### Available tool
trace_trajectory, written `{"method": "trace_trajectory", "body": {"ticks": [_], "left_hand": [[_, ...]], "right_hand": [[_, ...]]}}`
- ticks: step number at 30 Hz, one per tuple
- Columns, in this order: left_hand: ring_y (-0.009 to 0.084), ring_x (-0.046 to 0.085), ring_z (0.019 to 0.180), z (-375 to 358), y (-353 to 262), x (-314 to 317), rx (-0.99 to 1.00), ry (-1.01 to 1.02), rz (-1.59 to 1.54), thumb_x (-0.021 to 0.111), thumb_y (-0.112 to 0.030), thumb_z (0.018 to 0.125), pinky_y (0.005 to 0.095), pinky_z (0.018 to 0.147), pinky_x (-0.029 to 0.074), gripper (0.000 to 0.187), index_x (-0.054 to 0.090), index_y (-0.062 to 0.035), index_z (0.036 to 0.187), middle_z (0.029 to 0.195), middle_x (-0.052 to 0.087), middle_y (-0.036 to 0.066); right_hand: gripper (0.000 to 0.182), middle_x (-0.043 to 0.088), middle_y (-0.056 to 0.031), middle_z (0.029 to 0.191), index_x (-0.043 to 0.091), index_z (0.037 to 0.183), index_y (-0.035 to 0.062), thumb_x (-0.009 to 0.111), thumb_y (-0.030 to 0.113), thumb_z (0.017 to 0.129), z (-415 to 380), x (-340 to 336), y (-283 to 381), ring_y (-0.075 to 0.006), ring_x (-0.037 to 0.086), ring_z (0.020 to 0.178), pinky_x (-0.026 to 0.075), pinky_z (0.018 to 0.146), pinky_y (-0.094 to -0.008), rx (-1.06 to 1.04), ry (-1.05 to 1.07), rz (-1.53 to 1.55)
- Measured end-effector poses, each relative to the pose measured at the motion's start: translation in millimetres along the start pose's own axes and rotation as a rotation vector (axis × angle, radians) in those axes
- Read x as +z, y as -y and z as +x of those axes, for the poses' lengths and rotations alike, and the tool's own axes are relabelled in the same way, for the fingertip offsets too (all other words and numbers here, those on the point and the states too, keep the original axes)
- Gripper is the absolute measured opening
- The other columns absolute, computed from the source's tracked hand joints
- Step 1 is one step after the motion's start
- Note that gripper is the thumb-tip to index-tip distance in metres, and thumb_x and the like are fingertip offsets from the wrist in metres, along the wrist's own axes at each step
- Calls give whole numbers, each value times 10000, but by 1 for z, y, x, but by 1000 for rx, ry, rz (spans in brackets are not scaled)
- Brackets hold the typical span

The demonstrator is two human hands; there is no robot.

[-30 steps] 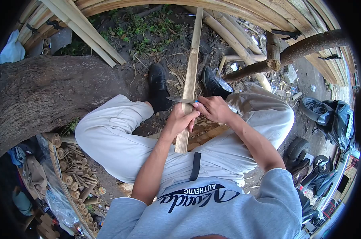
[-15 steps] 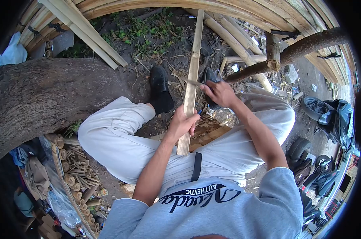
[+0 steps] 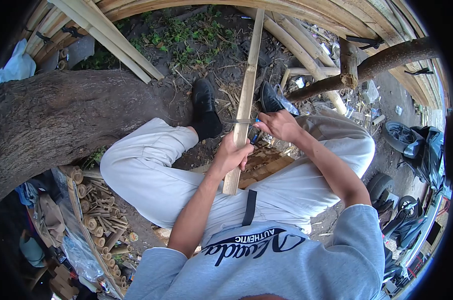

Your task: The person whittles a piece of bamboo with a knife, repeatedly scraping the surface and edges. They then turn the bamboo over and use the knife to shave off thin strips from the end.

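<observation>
A long split bamboo strip (image 3: 247, 90) runs from my lap away between my feet, its pale inner face up. My left hand (image 3: 232, 153) is wrapped round its lower part, close to my lap. In my right hand (image 3: 279, 125) is a knife (image 3: 244, 120) with a bit of blue at the handle. The blade lies crosswise over the strip, just beyond my left hand, its tip past the strip's left edge. My right fingers are closed round the handle and hide most of it.
A thick tree trunk (image 3: 76, 127) lies at the left. Cut bamboo pieces (image 3: 99, 220) are piled at lower left. Bamboo poles (image 3: 301, 50) and a forked branch (image 3: 381, 65) reach in from the upper right. Wheels and black bags (image 3: 421, 150) stand at the right.
My right hand has drawn the knife down along the strip towards my left hand. The left hand keeps its grip, and the strip's far end has shifted slightly right.
</observation>
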State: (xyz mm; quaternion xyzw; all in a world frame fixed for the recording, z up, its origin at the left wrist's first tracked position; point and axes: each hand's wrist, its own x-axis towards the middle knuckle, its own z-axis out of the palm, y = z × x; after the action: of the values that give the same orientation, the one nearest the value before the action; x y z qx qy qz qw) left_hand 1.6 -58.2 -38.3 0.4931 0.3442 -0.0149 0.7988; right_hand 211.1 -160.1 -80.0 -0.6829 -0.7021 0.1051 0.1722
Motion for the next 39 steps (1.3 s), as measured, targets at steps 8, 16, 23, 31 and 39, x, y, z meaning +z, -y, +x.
{"method": "trace_trajectory", "body": {"ticks": [8,16,23,31,39], "left_hand": [[93,525,424,6,2,1,24,-6,28,590,5,856,263,344,441,134,498,4,953,615,539,20],[89,516,425,-4,0,7,-25,1,24,611,-20,863,262,362,442,148,506,12,962,607,528,18],[91,520,421,-2,-5,2,-23,4,36,609,-27,858,263,356,440,149,507,15,959,612,538,26],[91,504,409,-9,5,17,-69,1,6,632,-35,851,271,359,437,183,508,17,975,602,528,25],[90,514,401,-4,-5,3,-82,29,-66,616,-35,853,265,343,433,127,519,-3,928,591,528,16]], "right_hand": [[386,575,-109,618,515,820,84,516,419,1013,0,10,-12,-329,609,568,456,504,-429,-6,6,-82],[397,607,-207,589,550,901,69,466,434,1033,7,3,-63,-419,623,555,483,483,-503,546,-78,-201],[371,576,-112,571,549,819,78,555,402,1000,7,-5,23,-330,584,479,446,441,-422,35,6,-86],[429,581,-176,533,566,884,64,446,447,1037,26,-5,-59,-413,634,555,507,479,-500,438,-43,-173],[369,549,-198,573,569,807,42,525,337,1024,4,-8,34,-407,586,548,454,516,-489,196,73,235]]}}
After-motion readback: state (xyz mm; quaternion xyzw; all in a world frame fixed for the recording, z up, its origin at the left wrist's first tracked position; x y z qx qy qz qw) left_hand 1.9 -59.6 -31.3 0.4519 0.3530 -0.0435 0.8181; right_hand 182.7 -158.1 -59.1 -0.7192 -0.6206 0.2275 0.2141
